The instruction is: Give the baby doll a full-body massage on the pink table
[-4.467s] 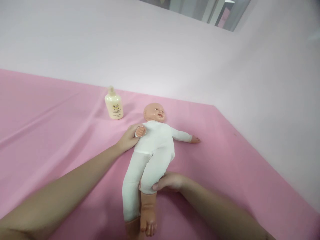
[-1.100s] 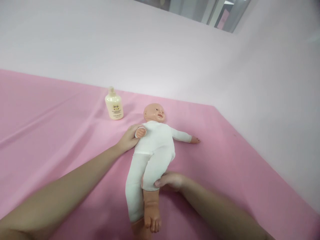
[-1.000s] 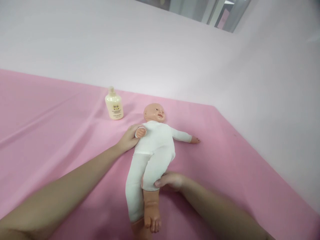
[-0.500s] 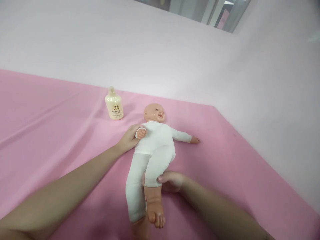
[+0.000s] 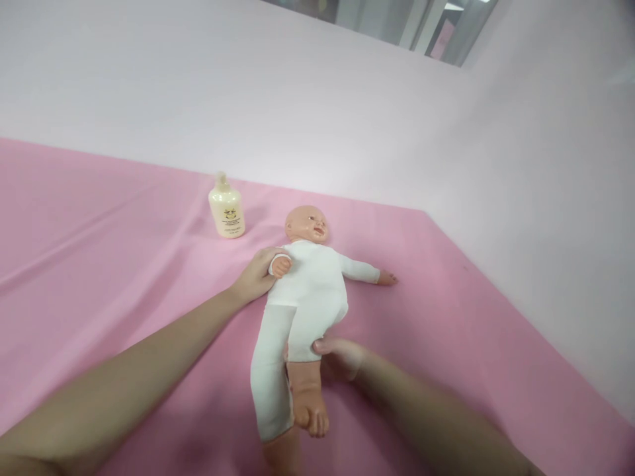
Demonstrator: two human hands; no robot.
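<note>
A baby doll [image 5: 317, 277] in a white top and white trousers lies on its back, head away from me. My left hand [image 5: 258, 272] is closed round the doll's arm on the left side, beside its chest; the doll's small fist sticks out by my thumb. My right hand [image 5: 340, 357] grips the doll's leg on the right near the trouser cuff, thumb on top, other fingers hidden beneath. That leg is raised and bent, its bare foot [image 5: 311, 411] toward me. The doll's other leg [image 5: 272, 377] lies stretched out, and its free arm reaches out to the right.
A cream-coloured pump bottle [image 5: 227, 210] with a dark printed label stands upright left of the doll's head. Under everything is a creased pink cloth [image 5: 124, 218] covering the table. White walls [image 5: 198, 86] rise behind and to the right, with a window [image 5: 387, 23] at the top.
The doll's held leg has shifted slightly up and away from me, its foot now higher in view. My left hand and the bottle have stayed in place.
</note>
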